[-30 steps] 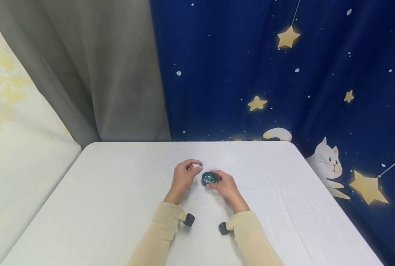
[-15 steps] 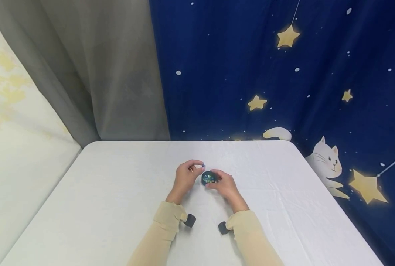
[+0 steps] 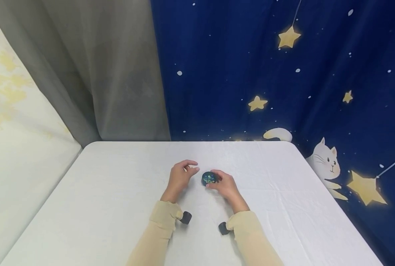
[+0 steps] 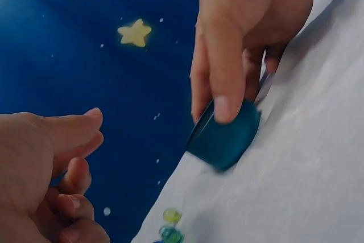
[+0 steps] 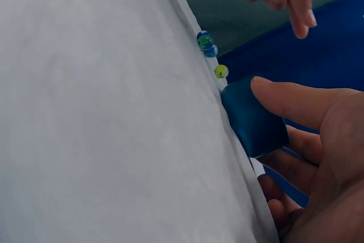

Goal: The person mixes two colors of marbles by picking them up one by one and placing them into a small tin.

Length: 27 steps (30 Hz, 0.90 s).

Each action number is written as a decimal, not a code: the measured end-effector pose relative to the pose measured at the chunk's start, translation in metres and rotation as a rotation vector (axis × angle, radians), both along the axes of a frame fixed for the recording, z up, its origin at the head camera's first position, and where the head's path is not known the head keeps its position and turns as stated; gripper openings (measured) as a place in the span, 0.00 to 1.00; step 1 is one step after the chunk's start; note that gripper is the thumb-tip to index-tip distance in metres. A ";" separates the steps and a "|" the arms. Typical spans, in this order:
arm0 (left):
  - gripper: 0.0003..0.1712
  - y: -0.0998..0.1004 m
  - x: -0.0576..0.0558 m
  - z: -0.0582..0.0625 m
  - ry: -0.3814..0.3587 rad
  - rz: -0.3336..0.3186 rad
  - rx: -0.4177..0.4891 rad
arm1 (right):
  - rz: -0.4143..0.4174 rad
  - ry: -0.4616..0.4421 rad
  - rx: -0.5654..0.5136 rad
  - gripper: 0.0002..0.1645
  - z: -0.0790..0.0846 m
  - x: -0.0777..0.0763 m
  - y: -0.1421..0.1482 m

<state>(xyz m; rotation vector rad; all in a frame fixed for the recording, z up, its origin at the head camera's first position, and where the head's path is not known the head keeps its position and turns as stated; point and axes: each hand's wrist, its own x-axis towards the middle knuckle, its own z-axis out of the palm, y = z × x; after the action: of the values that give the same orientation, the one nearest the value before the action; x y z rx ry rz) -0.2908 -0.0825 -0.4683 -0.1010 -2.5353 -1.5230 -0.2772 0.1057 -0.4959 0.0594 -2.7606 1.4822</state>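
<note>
My right hand [image 3: 224, 184] grips a small dark teal cup [image 5: 256, 119] by its side, thumb on the near wall and fingers behind. In the head view, shiny green and blue bits [image 3: 209, 178] show inside the cup. My left hand [image 3: 181, 176] is just left of the cup, with thumb and index finger apart and nothing between them. Several glass marbles sit on the table beside the cup in the wrist views: a yellow-green marble [image 5: 221, 71], a green marble [image 5: 205, 42] and blue ones. In the head view the left hand hides them.
A white cloth covers the table [image 3: 117, 177], with its far edge beyond the hands. Behind it hang a grey curtain [image 3: 127, 81] and a dark blue curtain [image 3: 217, 74] with stars and a cat. Each wrist bears a small black camera [image 3: 186, 217].
Half a second ago my left hand pinched a small blue marble over the cup's rim. Now its fingers are parted without the marble, and it has moved left. My right hand keeps its place.
</note>
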 end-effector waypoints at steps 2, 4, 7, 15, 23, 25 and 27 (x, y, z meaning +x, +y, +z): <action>0.11 -0.005 -0.001 -0.001 -0.006 0.014 -0.039 | 0.001 -0.002 -0.003 0.35 0.000 0.000 0.000; 0.11 -0.010 -0.002 -0.004 -0.011 0.026 -0.088 | 0.001 -0.002 -0.006 0.35 -0.001 0.000 0.000; 0.11 -0.015 -0.004 -0.008 -0.010 0.034 -0.162 | -0.002 -0.003 -0.010 0.35 -0.001 -0.001 0.000; 0.13 -0.023 -0.006 -0.019 -0.061 -0.012 -0.254 | -0.008 -0.008 -0.002 0.35 -0.001 -0.002 0.000; 0.15 -0.027 -0.007 -0.030 -0.119 -0.033 -0.226 | -0.010 -0.016 -0.001 0.35 -0.002 0.000 0.000; 0.15 -0.027 -0.008 -0.030 -0.111 -0.032 -0.230 | -0.009 -0.011 0.001 0.35 -0.002 0.000 0.000; 0.15 -0.028 -0.008 -0.029 -0.108 -0.033 -0.243 | -0.009 -0.008 0.005 0.35 -0.001 -0.001 0.000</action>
<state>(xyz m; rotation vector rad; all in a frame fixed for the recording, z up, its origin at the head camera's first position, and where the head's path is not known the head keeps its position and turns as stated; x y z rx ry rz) -0.2984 -0.1102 -0.4976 -0.0953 -2.8089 -1.2557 -0.2779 0.1053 -0.4971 0.0416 -2.7671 1.4777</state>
